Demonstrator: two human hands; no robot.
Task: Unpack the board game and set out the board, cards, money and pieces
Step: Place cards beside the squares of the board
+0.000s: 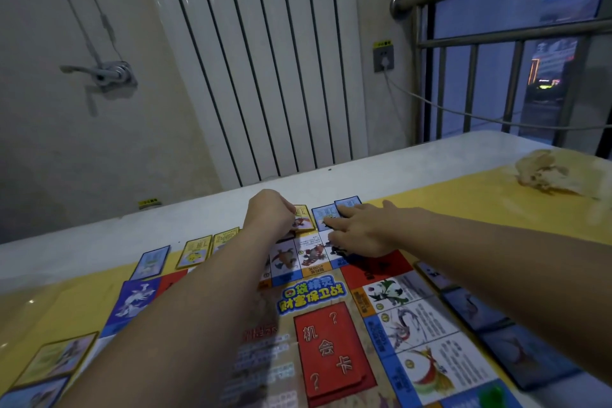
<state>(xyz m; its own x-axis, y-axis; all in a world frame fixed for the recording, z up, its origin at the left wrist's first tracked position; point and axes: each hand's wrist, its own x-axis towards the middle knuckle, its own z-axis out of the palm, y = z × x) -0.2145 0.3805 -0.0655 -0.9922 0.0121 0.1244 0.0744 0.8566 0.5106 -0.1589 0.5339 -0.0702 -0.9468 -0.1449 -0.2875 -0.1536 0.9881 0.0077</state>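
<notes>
While both arms are reaching across the board [331, 318] toward its far edge, cards are already lying in a row outside that edge and down both sides.

Left of the left hand [270, 214]: a blue card [150, 261] and two yellow cards [194, 250] are sitting just off the board's far rim, apart from the hand. Risk: the left forearm is passing low over this side, and a drag back could be sweeping these loose cards out of line.

Left hand: curled into a loose fist, fingertips pinching the near-left corner of a yellow-framed card [303, 218]. Whether the card is lifted or flat on the table [231, 205], I cannot tell. Risk: a corner pinch is giving little control; the card may be pivoting or landing skewed against its neighbour.

Right of the left hand, under the right hand [359, 230]: fingers spread fairly wide and flat, holding nothing, fingertips pressing on two blue cards [323, 213] lying side by side. The further one [347, 201] appears to be overlapping the first slightly. Risk: sliding with pressed fingertips could be pushing one card over the other or off the yellow table cover.

Nearer than both hands: the red card stack [331, 351] is resting on the board centre, beneath the forearms, so a dropped elbow could be scattering it. Money and pieces are not clearly in view, apart from a blurred green object at the bottom edge.
</notes>
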